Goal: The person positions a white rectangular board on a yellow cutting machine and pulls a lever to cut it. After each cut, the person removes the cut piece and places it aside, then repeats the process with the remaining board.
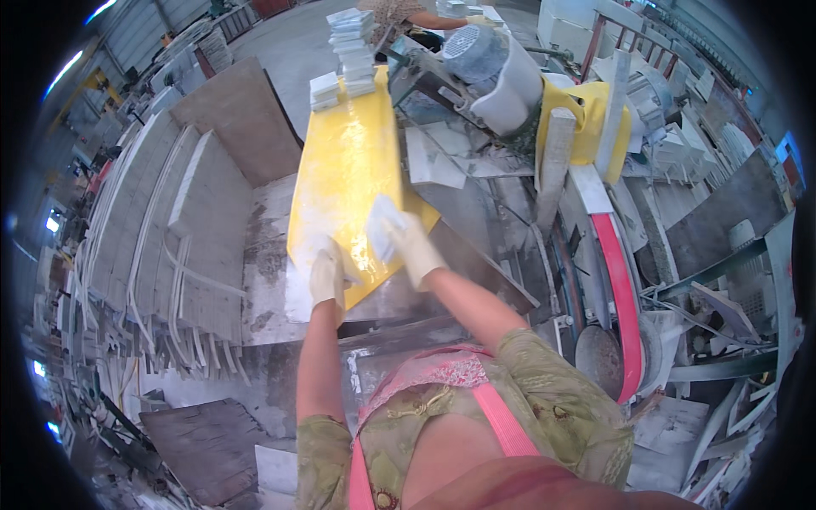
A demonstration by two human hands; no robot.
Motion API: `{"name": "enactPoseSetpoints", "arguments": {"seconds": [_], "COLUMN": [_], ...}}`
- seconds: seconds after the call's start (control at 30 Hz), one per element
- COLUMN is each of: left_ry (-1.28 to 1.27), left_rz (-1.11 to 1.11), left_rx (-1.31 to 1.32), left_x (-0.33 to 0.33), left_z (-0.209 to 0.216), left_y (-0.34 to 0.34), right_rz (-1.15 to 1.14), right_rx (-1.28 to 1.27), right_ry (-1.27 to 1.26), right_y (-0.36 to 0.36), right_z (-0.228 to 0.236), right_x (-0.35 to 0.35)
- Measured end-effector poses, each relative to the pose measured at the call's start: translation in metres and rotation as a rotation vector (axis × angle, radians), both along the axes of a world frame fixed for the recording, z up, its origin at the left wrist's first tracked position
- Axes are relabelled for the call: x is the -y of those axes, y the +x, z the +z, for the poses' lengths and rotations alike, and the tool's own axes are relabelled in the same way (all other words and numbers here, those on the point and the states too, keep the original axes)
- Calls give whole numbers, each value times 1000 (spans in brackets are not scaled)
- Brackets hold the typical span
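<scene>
A wet yellow board [344, 170] slopes away from me on the machine bench. My left hand [326, 274], in a pale glove, rests on the board's near left edge. My right hand [399, 238], also gloved, holds a small white tile against the board's near right part. Stacks of white tiles [350, 47] stand at the far end of the board.
A cutting machine with a grey motor [493, 64] and yellow guard [586, 119] stands to the right, with a red belt [620, 297] beside it. Rows of white slabs [161, 229] lean on the left. Another person's arm [433, 19] is at the top. Broken pieces litter the floor.
</scene>
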State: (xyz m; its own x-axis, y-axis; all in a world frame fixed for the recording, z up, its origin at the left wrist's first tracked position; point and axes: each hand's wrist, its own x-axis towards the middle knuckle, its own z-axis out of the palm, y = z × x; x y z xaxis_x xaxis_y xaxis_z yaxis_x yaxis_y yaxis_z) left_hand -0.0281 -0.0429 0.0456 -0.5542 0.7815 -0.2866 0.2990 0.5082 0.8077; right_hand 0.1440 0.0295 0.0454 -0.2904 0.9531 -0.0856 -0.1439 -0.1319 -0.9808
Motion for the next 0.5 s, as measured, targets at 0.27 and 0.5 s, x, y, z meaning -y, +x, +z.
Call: {"name": "enactPoseSetpoints", "arguments": {"seconds": [0.27,0.5], "left_ry": [-15,179], "left_rz": [-19,181], "left_rx": [236,-167], "left_x": [-5,-9], "left_z": [0,-28], "left_y": [-27,-9], "right_rz": [498,603], "right_rx": [121,261], "right_ry": [171,385], "right_y": [-47,-17], "right_z": [-19,-70], "right_x": [27,5]}}
